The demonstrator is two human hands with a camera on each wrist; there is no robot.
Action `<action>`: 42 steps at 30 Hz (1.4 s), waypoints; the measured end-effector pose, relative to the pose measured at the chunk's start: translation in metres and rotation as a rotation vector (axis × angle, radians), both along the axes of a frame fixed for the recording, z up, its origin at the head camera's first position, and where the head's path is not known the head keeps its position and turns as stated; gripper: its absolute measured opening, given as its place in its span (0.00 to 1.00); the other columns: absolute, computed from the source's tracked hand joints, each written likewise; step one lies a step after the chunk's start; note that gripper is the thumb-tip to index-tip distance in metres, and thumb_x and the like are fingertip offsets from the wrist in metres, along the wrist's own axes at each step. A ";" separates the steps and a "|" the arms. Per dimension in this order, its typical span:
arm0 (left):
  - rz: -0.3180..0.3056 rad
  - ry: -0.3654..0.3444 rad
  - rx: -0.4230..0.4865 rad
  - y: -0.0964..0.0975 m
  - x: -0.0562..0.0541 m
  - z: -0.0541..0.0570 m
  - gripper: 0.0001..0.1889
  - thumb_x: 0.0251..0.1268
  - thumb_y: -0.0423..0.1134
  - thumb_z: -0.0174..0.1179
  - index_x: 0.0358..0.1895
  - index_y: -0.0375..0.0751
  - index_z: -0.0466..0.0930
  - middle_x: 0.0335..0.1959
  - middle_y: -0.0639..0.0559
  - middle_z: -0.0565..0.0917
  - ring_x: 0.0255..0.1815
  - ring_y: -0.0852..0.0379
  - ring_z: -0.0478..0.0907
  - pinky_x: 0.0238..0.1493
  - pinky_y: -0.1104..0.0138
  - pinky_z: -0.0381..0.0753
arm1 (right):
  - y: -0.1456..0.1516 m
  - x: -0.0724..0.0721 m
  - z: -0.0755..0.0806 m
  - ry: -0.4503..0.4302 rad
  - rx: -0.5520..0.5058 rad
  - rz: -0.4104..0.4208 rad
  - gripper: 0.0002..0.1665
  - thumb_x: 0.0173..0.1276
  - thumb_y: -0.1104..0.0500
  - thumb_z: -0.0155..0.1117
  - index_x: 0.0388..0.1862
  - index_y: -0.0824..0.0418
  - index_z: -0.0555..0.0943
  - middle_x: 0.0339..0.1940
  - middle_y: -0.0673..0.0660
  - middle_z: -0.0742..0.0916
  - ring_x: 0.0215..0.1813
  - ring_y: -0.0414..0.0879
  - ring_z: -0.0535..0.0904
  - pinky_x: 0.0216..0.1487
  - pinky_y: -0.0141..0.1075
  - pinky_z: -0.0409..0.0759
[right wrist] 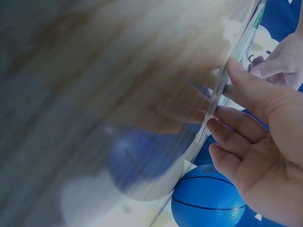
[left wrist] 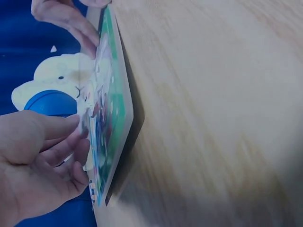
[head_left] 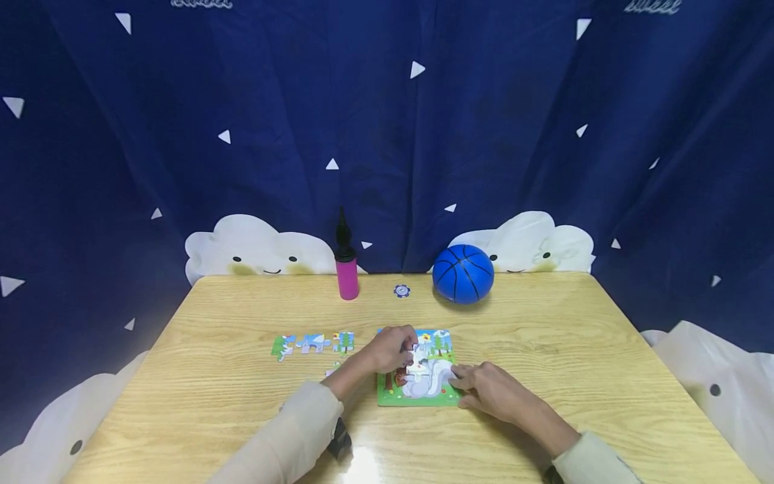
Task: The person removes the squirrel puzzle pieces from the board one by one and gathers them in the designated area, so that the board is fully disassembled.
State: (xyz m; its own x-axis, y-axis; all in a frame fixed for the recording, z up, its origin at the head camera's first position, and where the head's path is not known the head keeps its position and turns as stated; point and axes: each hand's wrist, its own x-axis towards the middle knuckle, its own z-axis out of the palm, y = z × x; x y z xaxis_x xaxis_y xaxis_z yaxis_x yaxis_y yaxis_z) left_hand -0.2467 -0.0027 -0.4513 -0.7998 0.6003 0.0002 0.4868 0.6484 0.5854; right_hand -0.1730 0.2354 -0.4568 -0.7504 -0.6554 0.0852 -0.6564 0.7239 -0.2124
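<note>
A jigsaw puzzle board point(head_left: 423, 398) with a squirrel picture and a green border lies on the table. My left hand point(head_left: 390, 348) reaches over its upper left part, thumb and fingertips pinching a small puzzle piece point(left wrist: 84, 124) close above the picture. The piece is mostly hidden by the fingers. At the board's right edge, my right hand point(head_left: 492, 390) rests with its fingers loosely bent, fingertips touching the rim. In the right wrist view, the thumb point(right wrist: 244, 78) lies against that edge. Several loose puzzle pieces point(head_left: 313, 343) lie left of the board, partly behind the left forearm.
A blue ball point(head_left: 463, 274) with black lines sits at the table's back. Left of it are a small blue-and-white round disc point(head_left: 402, 291) and a magenta pump point(head_left: 347, 277) with a black pointed top. A dark blue curtain point(head_left: 387, 134) hangs behind the wooden table point(head_left: 544, 336).
</note>
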 end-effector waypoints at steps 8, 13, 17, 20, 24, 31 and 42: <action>0.065 -0.042 0.156 0.005 -0.001 -0.006 0.04 0.67 0.31 0.54 0.40 0.36 0.77 0.30 0.50 0.81 0.29 0.62 0.74 0.36 0.73 0.75 | -0.001 0.001 0.000 -0.011 -0.003 -0.003 0.24 0.54 0.56 0.71 0.50 0.63 0.83 0.54 0.65 0.83 0.55 0.57 0.81 0.52 0.50 0.79; 0.087 -0.098 0.239 0.004 -0.001 -0.002 0.02 0.66 0.29 0.55 0.35 0.35 0.76 0.29 0.48 0.81 0.27 0.59 0.76 0.30 0.73 0.78 | -0.001 0.001 0.001 -0.011 -0.002 -0.002 0.24 0.55 0.55 0.71 0.50 0.63 0.83 0.54 0.65 0.83 0.55 0.57 0.81 0.53 0.49 0.79; 0.083 -0.087 0.243 -0.002 -0.001 0.007 0.02 0.66 0.31 0.56 0.36 0.36 0.76 0.29 0.49 0.80 0.28 0.61 0.73 0.31 0.73 0.76 | -0.003 0.001 0.001 -0.017 -0.003 0.002 0.24 0.55 0.55 0.71 0.50 0.63 0.83 0.55 0.65 0.83 0.55 0.58 0.81 0.53 0.49 0.79; 0.086 -0.067 0.239 -0.008 -0.001 0.014 0.02 0.65 0.32 0.57 0.36 0.37 0.77 0.30 0.50 0.80 0.29 0.62 0.72 0.33 0.73 0.74 | -0.003 0.001 0.001 -0.030 -0.003 0.006 0.23 0.56 0.56 0.70 0.51 0.63 0.83 0.55 0.65 0.83 0.55 0.58 0.81 0.52 0.49 0.79; 0.095 -0.068 0.249 -0.020 -0.001 0.021 0.03 0.65 0.33 0.57 0.37 0.36 0.77 0.30 0.50 0.80 0.30 0.61 0.73 0.34 0.72 0.74 | -0.003 0.000 0.000 -0.023 -0.008 0.012 0.23 0.55 0.56 0.71 0.50 0.63 0.83 0.54 0.65 0.83 0.55 0.57 0.81 0.52 0.49 0.79; 0.088 -0.084 0.257 -0.047 -0.003 0.027 0.03 0.66 0.31 0.56 0.38 0.35 0.76 0.31 0.50 0.79 0.33 0.59 0.72 0.38 0.70 0.73 | 0.003 0.000 0.002 -0.018 -0.005 0.012 0.24 0.54 0.55 0.71 0.50 0.63 0.83 0.54 0.65 0.83 0.55 0.58 0.81 0.52 0.49 0.79; 0.090 -0.150 0.292 -0.120 -0.007 0.029 0.02 0.64 0.28 0.55 0.37 0.32 0.76 0.31 0.45 0.78 0.33 0.58 0.71 0.36 0.72 0.73 | 0.000 -0.002 0.002 -0.031 0.015 0.007 0.24 0.55 0.54 0.71 0.50 0.62 0.83 0.55 0.64 0.83 0.56 0.57 0.81 0.52 0.50 0.79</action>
State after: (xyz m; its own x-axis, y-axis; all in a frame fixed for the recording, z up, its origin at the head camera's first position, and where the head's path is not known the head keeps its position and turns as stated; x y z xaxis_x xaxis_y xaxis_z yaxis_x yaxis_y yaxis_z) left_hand -0.2533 -0.1225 -0.4218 -0.8536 0.5194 0.0400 0.3295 0.4789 0.8137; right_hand -0.1747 0.2350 -0.4548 -0.7481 -0.6616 0.0522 -0.6546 0.7227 -0.2217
